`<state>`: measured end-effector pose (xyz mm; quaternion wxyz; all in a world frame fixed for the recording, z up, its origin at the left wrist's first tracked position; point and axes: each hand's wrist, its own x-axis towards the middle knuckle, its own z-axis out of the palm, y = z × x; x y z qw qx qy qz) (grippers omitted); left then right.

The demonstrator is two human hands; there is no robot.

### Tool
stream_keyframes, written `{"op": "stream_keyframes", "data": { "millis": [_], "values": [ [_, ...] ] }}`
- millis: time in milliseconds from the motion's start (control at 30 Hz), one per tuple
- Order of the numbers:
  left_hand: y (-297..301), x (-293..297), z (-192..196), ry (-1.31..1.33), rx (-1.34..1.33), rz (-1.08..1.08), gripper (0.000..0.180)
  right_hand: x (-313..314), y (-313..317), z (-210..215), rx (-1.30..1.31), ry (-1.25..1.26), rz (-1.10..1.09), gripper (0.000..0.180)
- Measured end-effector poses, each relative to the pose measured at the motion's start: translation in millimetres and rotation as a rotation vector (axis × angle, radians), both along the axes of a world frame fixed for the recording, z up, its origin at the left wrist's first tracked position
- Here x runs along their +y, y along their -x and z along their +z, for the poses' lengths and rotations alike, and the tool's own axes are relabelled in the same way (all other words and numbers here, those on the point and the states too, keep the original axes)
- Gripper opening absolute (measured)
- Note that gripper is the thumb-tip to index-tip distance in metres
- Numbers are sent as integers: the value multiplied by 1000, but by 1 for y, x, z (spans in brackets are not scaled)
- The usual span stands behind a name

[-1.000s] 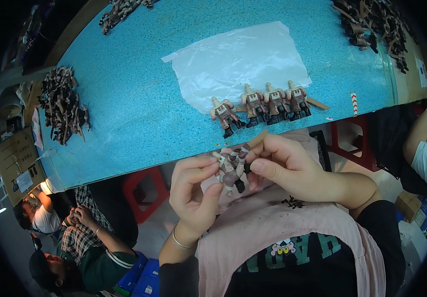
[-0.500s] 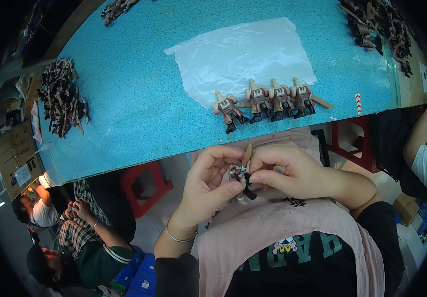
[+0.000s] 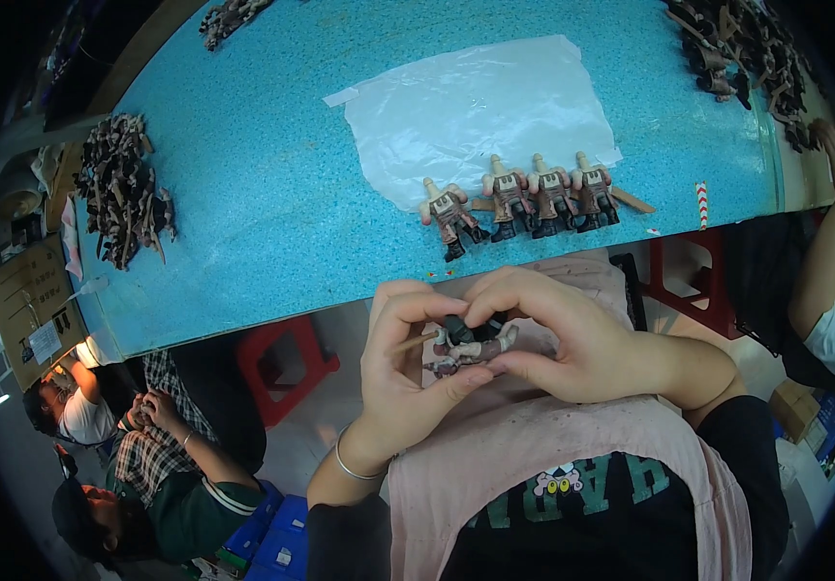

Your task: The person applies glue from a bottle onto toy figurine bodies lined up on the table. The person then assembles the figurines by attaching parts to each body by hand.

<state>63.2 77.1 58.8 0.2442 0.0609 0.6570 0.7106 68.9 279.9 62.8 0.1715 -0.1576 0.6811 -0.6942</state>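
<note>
Between my two hands, just off the table's near edge, is a small toy figure point(image 3: 471, 353) in brown and pale tones with black boots. It lies sideways, a thin brown piece sticking out to its left. My left hand point(image 3: 393, 358) is closed on its left end. The fingers and thumb of my right hand point(image 3: 572, 339) pinch its booted end, partly hiding it. Beyond my hands, several similar headless-looking figures point(image 3: 508, 194) lie in a row on the table, partly over a clear plastic sheet point(image 3: 476, 107).
The blue speckled table point(image 3: 253, 223) carries a heap of figure parts point(image 3: 117, 189) at left and another pile point(image 3: 727, 48) at far right. Red stools point(image 3: 287, 373) stand below the edge. Co-workers sit at left, and a person's arm point(image 3: 824, 242) reaches in at right.
The figure has turned from upright to lying sideways between my hands, and my right fingers have shifted to its boots. At right, the other person's hand has moved further onto the table.
</note>
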Motion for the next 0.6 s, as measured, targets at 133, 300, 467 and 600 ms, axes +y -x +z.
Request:
{"op": "stream_keyframes", "data": {
  "millis": [133, 300, 467, 600],
  "values": [
    [6, 1, -2, -181, -52, -74, 53, -3, -6, -3, 31, 22, -77, 43],
    [6, -1, 3, -238, -74, -113, 49, -2, -4, 8, 49, -23, -110, 54],
    [4, 2, -5, -311, -59, -64, 44, 0, -1, 3, 93, 1, -71, 58],
    [5, 2, -8, -276, -2, -62, 44, 1, 1, 0, 98, -11, -63, 58]
  ]
}}
